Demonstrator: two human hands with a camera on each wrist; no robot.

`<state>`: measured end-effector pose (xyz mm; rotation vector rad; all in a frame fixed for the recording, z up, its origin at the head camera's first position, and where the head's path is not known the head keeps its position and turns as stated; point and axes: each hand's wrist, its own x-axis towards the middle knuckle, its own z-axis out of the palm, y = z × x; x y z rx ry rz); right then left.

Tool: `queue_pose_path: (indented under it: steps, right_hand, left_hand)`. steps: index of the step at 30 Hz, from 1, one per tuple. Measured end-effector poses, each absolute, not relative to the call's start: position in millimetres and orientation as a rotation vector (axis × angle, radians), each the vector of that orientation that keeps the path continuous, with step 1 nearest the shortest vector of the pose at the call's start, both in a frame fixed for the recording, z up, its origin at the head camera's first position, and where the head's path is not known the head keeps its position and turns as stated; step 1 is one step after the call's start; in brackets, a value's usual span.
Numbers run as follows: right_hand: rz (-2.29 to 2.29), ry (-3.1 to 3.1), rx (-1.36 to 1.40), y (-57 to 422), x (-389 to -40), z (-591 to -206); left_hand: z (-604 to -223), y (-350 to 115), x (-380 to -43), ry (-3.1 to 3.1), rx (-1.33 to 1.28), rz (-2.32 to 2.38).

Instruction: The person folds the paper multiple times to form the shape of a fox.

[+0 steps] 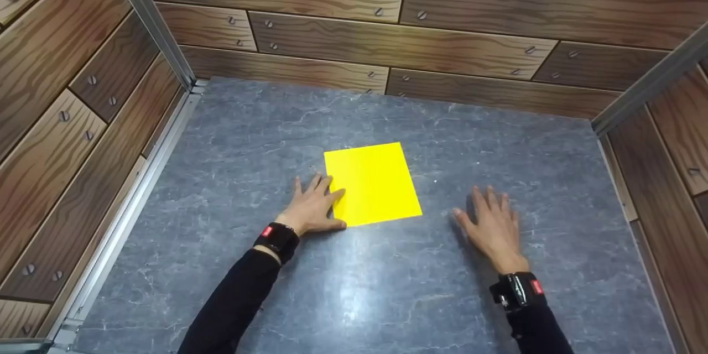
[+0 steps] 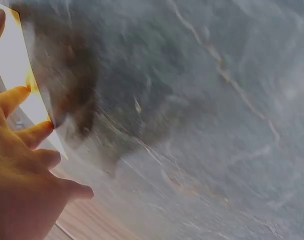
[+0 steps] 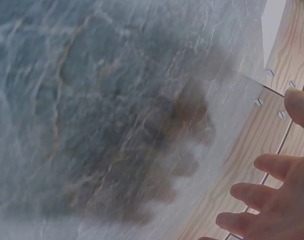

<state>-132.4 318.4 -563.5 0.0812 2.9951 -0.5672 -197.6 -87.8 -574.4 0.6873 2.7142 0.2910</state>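
Sheet (image 1: 379,183), yellow: flat on tabletop (image 1: 442,298). Left hand (image 1: 312,207): spread, fingers on sheet's left edge, probably steadying it. Right hand (image 1: 496,228): spread, holding nothing, apart.

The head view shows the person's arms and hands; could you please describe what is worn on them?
The left sleeve and right sleeve are long and black. There is a black left wristband and a black right wristband, each with a small red label. The left hand and right hand are gloveless.
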Motion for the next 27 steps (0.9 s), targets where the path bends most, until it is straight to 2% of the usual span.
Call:
queue_pose_path:
  steps: [11,27]
  right_hand:
    - [-0.539,2.998,0.039,300.2,-135.6,-567.4]
    - [-0.425,2.945,-0.101,239.0,-142.3,-580.7]
  left_hand:
    - [-579.2,-71.0,-180.8,2.759,0.764,0.302]
    - [-583.3,-45.8,-159.1,2.763,0.85,0.283]
